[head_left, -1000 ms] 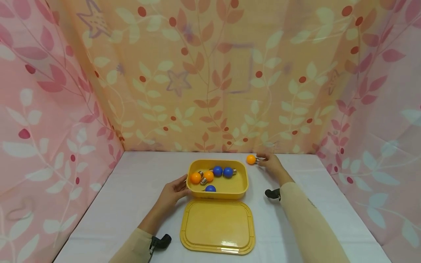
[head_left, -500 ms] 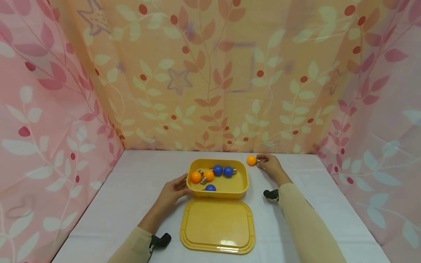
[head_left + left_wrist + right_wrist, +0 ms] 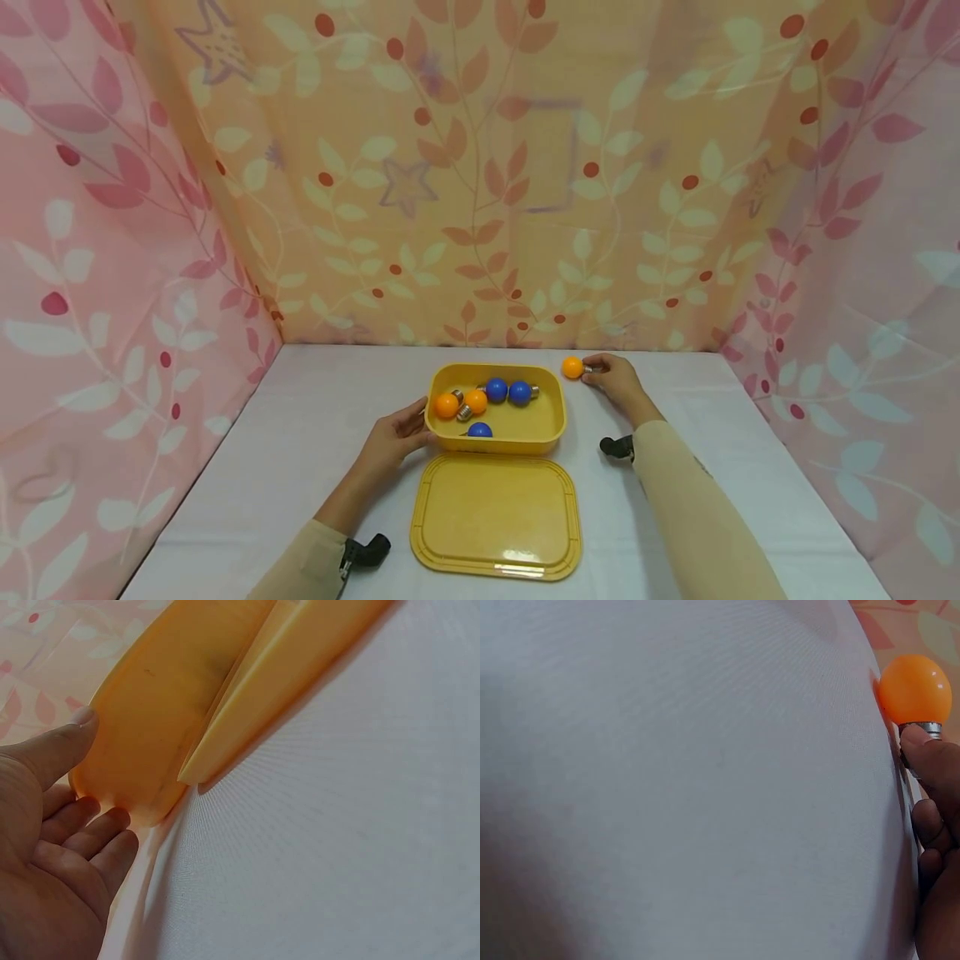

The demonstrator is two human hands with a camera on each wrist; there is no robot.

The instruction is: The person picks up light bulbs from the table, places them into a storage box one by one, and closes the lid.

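White table (image 3: 300, 433): box (image 3: 491, 446), lid (image 3: 496, 515), perhaps orange bulb (image 3: 572, 367).

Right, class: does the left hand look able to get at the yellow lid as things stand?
Probably yes. The lid lies close by, with nothing on top and nothing visible blocking the way. The left hand is touching the yellow box, though, so it would likely leave that first.

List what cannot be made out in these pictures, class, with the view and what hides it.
Head: lower part of the front blue bulb, hidden by the yellow box.
Right wrist: part of the orange bulb, covered by the right hand, itself cut off by the right edge.
Left wrist: the box's far end, cut off by the top edge.
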